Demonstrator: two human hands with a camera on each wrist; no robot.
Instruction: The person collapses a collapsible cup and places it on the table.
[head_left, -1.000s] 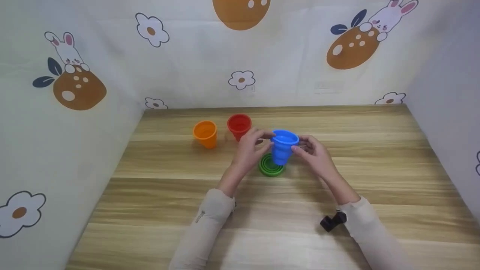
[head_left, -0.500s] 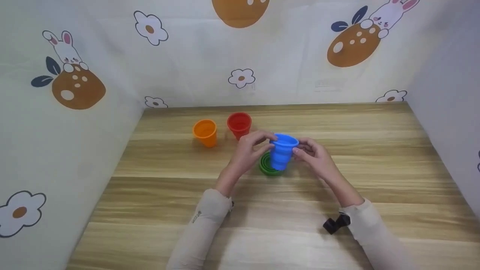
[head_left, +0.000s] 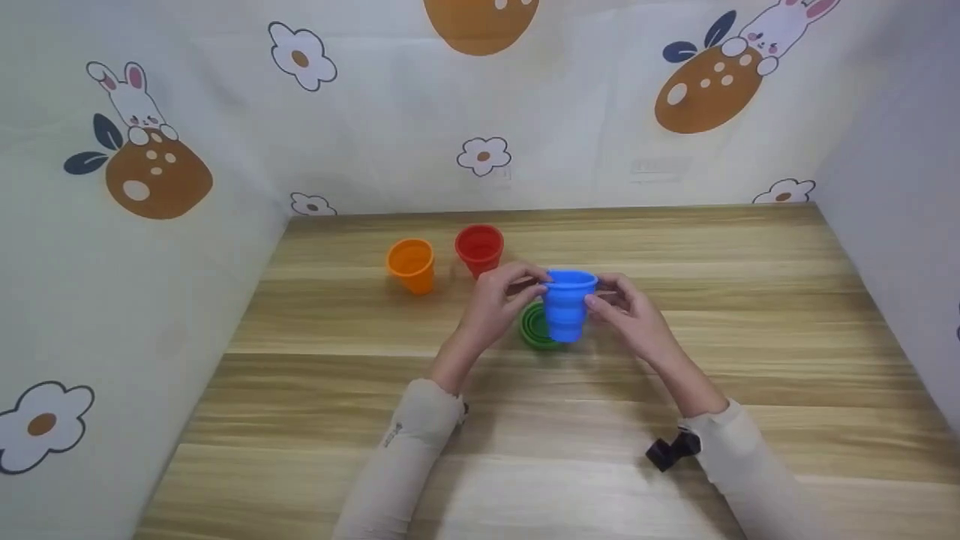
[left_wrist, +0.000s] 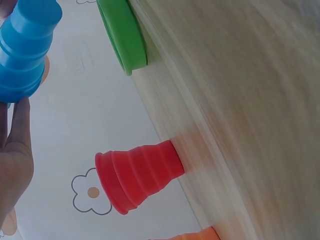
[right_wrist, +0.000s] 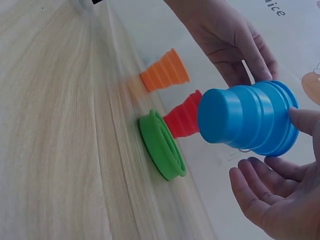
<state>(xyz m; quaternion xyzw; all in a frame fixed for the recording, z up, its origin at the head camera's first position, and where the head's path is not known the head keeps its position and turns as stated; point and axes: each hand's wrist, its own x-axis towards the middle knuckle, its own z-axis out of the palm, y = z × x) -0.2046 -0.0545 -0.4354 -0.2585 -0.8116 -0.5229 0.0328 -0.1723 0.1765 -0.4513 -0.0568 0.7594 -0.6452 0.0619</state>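
Observation:
A blue collapsible cup (head_left: pixel 566 311), fully extended with its mouth up, is held above the table between both hands. My left hand (head_left: pixel 499 296) pinches its rim from the left with thumb and fingers. On the other side my right hand (head_left: pixel 630 311) grips the rim, thumb in front and fingers behind; the right wrist view shows the cup's closed base (right_wrist: pixel 212 116) clear of the table. Below and behind the blue cup a green collapsible cup (head_left: pixel 534 330) lies folded flat into rings, partly hidden by it in the head view.
A red cup (head_left: pixel 478 244) and an orange cup (head_left: pixel 411 262) stand extended and upright towards the back left of the wooden table (head_left: pixel 315 420). A patterned wall covering (head_left: pixel 390 135) closes off the back and sides. A black device (head_left: pixel 673 448) sits at the right cuff.
Both hands have brought the blue cup slightly down and nearer to me, and its mouth has tipped a little, showing less of the inside. The other cups have stayed put.

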